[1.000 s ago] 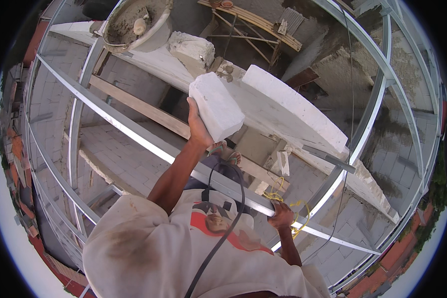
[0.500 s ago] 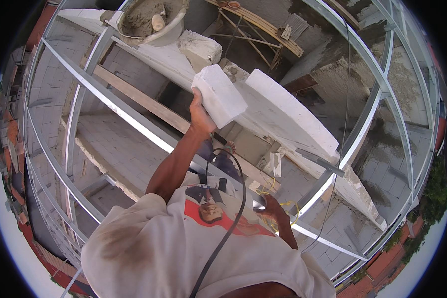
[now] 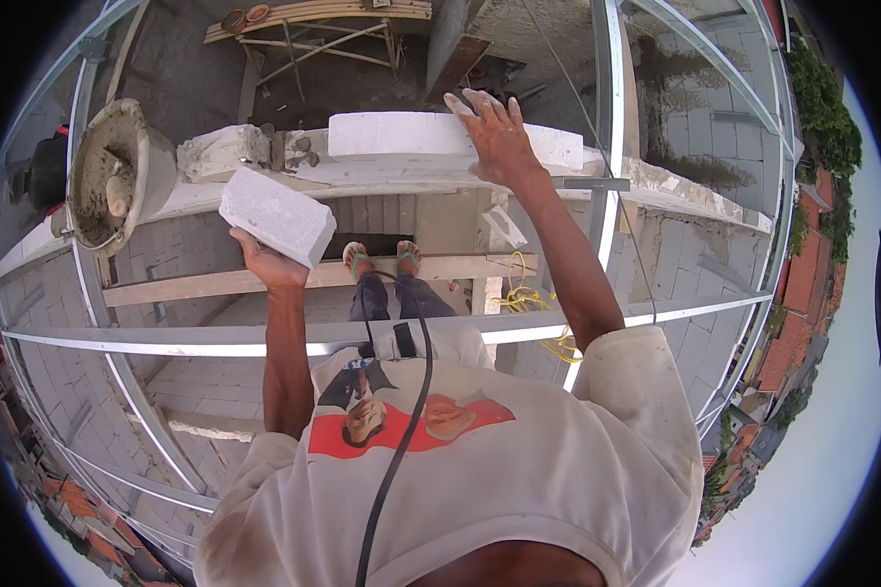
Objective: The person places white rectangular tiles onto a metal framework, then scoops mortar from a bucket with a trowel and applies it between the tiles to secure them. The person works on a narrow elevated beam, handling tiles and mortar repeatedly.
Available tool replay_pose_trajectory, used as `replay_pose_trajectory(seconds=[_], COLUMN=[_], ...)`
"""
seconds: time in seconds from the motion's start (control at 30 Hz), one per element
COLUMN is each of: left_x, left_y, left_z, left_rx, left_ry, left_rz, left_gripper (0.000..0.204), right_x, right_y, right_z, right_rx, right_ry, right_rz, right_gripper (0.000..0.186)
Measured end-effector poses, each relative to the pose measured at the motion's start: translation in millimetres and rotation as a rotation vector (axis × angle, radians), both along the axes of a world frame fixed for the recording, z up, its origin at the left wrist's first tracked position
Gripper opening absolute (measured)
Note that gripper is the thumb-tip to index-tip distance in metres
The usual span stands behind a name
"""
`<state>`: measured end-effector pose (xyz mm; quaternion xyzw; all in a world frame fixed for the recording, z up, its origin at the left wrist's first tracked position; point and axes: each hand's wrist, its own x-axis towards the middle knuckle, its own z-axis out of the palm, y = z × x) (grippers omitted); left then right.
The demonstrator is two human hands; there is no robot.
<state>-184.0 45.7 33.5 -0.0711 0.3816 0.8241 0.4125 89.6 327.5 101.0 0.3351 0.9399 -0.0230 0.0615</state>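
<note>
From the head view I see work I judge to be partway along. The left hand [image 3: 262,260] is curled under and around the near end of a white block [image 3: 276,217], which it alone supports, off the wall. The right hand [image 3: 501,142] is empty, fingers spread wide, over the long block [image 3: 392,135]; I can't tell whether its palm touches.

What I'd count as done: the long block sits along the wall [image 3: 382,176], under and left of the right hand, and a rough block [image 3: 223,154] sits just beyond the left hand. What I'd count as left: a gap lies between these two, ahead of and between the hands, with mortar lumps [image 3: 301,157] in it, and the held block has no place on the wall yet. Farther left of the left hand, the bucket [image 3: 157,166] has plenty of mortar in it.
</note>
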Motion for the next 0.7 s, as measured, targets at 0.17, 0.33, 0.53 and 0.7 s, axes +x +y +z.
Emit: replay_pose_trajectory(seconds=[0.17, 0.33, 0.53, 0.7], left_x=[4.1, 10.9, 16.4, 18.3], left_y=[-7.4, -16.4, -17.6, -19.9], left_z=[-2.0, -1.1, 2.8, 2.4], left_rx=[0.013, -0.051, -0.067, -0.061], left_ry=[0.003, -0.014, -0.03, -0.034], left_rz=[-0.075, -0.081, -0.063, -0.004], left_gripper=[0.071, 0.07, 0.069, 0.069], right_x=[19.4, 18.4, 39.2, 68.2], right_y=[32.4, 36.1, 53.8, 67.9], right_z=[-36.3, -31.7, -17.0, -12.6], right_rx=[-0.159, -0.183, -0.201, -0.228], right_ry=[-0.129, -0.025, -0.093, -0.174], right_rz=[-0.061, 0.018, -0.016, -0.033], right_gripper=[0.101, 0.076, 0.077, 0.086])
